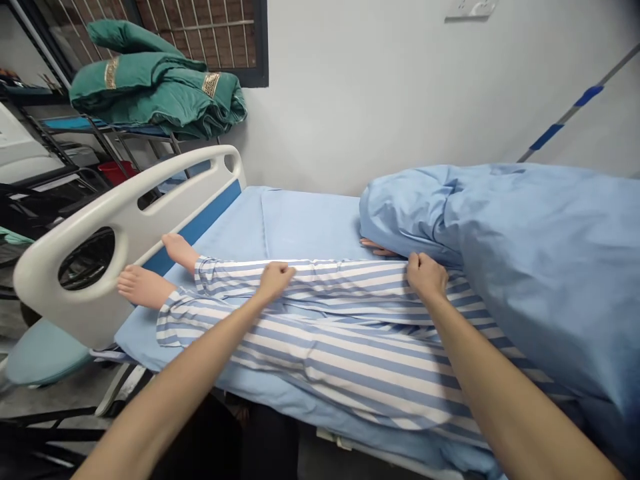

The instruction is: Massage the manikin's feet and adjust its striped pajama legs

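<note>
A figure, manikin-like by its bare feet (146,287), lies on the bed in blue-and-white striped pyjamas (325,340). My left hand (274,280) is closed in a fist on the striped cloth over the shins. My right hand (426,277) grips the same striped cloth higher up, at the edge of a folded-back light blue quilt (530,267). That quilt hides the figure's upper body. The figure's own hand (377,249) shows just under the quilt, past my right hand.
A white bed footboard (125,220) with a blue strip stands beyond the feet. A light blue sheet (310,223) covers the mattress. Behind are a metal rack (95,130) with green quilts (155,87), a red container (117,172), and a white wall (360,100).
</note>
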`<state>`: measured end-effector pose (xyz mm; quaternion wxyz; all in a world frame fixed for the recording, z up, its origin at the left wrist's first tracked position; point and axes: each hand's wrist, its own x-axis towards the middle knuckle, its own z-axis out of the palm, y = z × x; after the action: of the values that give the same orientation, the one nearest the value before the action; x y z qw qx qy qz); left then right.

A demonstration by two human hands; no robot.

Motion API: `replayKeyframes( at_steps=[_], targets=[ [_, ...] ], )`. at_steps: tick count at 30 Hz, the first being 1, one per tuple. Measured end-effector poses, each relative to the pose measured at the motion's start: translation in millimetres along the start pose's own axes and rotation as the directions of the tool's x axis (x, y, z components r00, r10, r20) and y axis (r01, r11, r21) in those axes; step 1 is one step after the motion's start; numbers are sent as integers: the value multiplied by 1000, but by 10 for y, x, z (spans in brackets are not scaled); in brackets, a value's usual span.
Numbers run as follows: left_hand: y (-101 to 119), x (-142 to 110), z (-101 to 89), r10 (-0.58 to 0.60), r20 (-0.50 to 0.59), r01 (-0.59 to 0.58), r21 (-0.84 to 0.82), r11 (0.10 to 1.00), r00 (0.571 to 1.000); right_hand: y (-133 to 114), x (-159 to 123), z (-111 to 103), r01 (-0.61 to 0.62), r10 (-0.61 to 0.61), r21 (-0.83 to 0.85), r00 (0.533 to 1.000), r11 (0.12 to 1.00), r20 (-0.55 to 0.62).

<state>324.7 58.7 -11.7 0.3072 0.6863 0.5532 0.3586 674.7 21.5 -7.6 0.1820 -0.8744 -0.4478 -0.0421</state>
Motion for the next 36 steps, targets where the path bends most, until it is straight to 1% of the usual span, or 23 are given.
replayKeyframes(
  at_steps=[2,3,4,5,6,7,8,10,12,14,16,18,19,20,21,23,24,26,29,32,36],
  targets=[
    [-254,-133,-496,-33,-131,35,9,999,991,-1,0,-39,-18,18,-14,999,1000,30],
    [-363,-203,-711,-51,-220,54,7,999,974,-2,-4,-65,-30,31,-23,998,999,50],
    [-462,-273,-892,-65,-320,67,-4,998,945,-6,-16,-94,-36,38,-27,997,999,73],
    [-552,-342,-1035,-73,-395,74,-14,997,916,-16,-38,-127,-37,39,-23,994,999,100],
    [-636,-407,-1137,-79,-439,81,-16,997,895,-34,-75,-161,-29,29,-6,992,1000,124],
    [-713,-467,-1201,-87,-452,95,-4,995,888,-66,-131,-193,-11,7,23,991,1000,136],
    [-783,-520,-1232,-96,-438,122,31,992,894,-114,-210,-220,14,-23,64,991,998,129],
    [-895,-599,-1222,-122,-397,201,164,966,910,-278,-441,-252,63,-76,177,995,982,68],
    [-964,-640,-1175,-145,-393,272,289,918,908,-564,-771,-248,109,-113,322,994,941,-6],
    [-994,-648,-1141,-150,-394,300,354,886,907,-989,-1174,-219,171,-178,489,983,855,-33],
    [-997,-638,-1136,-154,-378,305,380,873,913,-1531,-1599,-184,227,-251,629,967,743,-53],
    [-987,-625,-1150,-160,-362,310,408,859,918,-2114,-1984,-151,299,-383,721,923,625,-51],
    [-981,-620,-1159,-167,-353,317,423,849,920,-2387,-2147,-129,331,-451,745,891,579,-45],
    [-974,-617,-1167,-179,-344,326,439,838,922,-2629,-2286,-98,359,-507,754,861,549,-40],
    [-970,-615,-1173,-192,-335,336,453,826,923,-2832,-2402,-55,370,-531,754,846,543,-32],
    [-968,-616,-1179,-208,-310,342,483,806,928,-3098,-2567,71,352,-547,733,836,582,33],
    [-972,-618,-1180,-207,-294,335,501,798,933,-3165,-2622,149,336,-541,711,838,618,74],
    [-984,-625,-1181,-196,-265,313,535,785,944,-3201,-2689,306,319,-524,652,840,688,142],
    [-1001,-640,-1183,-187,-241,294,569,768,952,-3153,-2726,471,349,-519,585,842,732,148],
    [-1004,-653,-1189,-197,-217,289,584,758,956,-3137,-2739,521,368,-514,551,848,749,132],
    [-1001,-656,-1196,-203,-194,280,592,755,960,-3172,-2748,513,351,-489,517,859,780,154]
  ],
)
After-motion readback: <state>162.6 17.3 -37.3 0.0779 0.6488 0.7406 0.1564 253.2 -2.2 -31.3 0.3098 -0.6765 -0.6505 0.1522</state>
